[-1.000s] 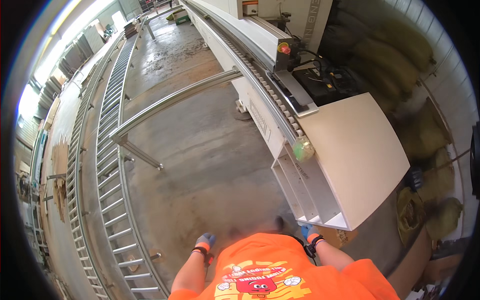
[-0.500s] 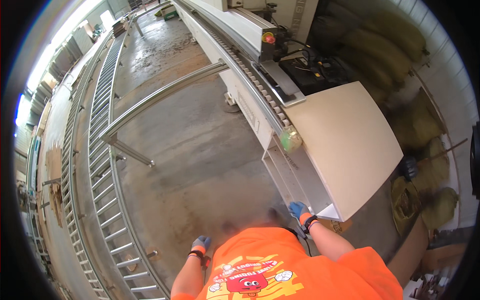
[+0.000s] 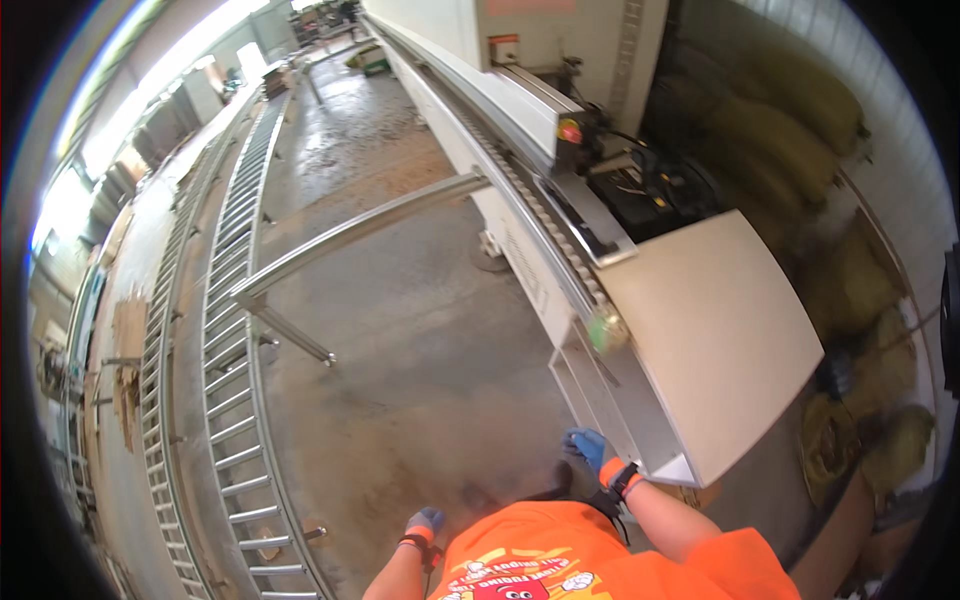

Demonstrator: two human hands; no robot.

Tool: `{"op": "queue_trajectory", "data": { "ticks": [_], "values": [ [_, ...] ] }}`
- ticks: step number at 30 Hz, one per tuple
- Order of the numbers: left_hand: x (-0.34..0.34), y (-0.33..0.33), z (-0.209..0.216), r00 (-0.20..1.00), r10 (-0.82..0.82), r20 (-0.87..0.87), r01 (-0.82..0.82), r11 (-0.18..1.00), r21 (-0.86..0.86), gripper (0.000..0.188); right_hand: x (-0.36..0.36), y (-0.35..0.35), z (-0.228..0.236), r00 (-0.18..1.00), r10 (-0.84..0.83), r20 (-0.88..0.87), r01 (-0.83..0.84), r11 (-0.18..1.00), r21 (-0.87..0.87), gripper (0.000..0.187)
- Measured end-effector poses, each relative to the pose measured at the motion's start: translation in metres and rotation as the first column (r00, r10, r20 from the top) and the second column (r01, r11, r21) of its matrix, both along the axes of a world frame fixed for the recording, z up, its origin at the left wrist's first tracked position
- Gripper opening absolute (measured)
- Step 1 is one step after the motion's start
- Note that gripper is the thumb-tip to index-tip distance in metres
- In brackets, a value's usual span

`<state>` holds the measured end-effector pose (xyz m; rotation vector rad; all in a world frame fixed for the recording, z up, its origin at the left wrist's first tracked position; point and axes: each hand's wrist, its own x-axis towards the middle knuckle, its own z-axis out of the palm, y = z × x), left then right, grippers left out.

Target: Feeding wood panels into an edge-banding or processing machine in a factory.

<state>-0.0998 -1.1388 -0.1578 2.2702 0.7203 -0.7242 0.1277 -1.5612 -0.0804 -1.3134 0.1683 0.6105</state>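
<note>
My right hand (image 3: 587, 447) is at 5 o'clock near the table (image 3: 725, 345) at 3, left hand (image 3: 428, 520) at 6. Can't tell either grip; done versus remaining doesn't show.

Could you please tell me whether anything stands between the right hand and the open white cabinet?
Nothing visible does: the gloved right hand appears beside the open white cabinet, though whether they touch is unclear.

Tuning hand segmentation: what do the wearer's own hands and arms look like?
Left hand and right hand: blue gloves with orange cuffs, plus a dark band around each wrist. Right forearm bare below a short orange sleeve; left sleeve not clear. Any fine glove markings are too small to tell.
</note>
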Motion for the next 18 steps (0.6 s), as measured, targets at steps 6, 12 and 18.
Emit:
{"op": "queue_trajectory", "data": {
  "ticks": [6,12,18],
  "values": [
    [0.067,-0.016,0.057,0.926,0.094,0.365,-0.075,0.995,-0.067,0.035,0.039,0.057,0.124,0.952,-0.045,-0.301,0.166,0.907,0.388,0.053],
    [0.183,-0.08,0.26,0.583,-0.186,0.791,0.257,0.966,0.038,0.035,0.069,0.115,0.2,0.99,0.138,-0.026,-0.111,0.886,0.45,0.059],
    [0.206,-0.112,0.32,0.22,-0.638,0.738,0.456,0.736,0.5,0.069,0.04,0.146,0.209,0.797,0.284,0.533,-0.35,0.936,0.024,0.068]
  ]
}}
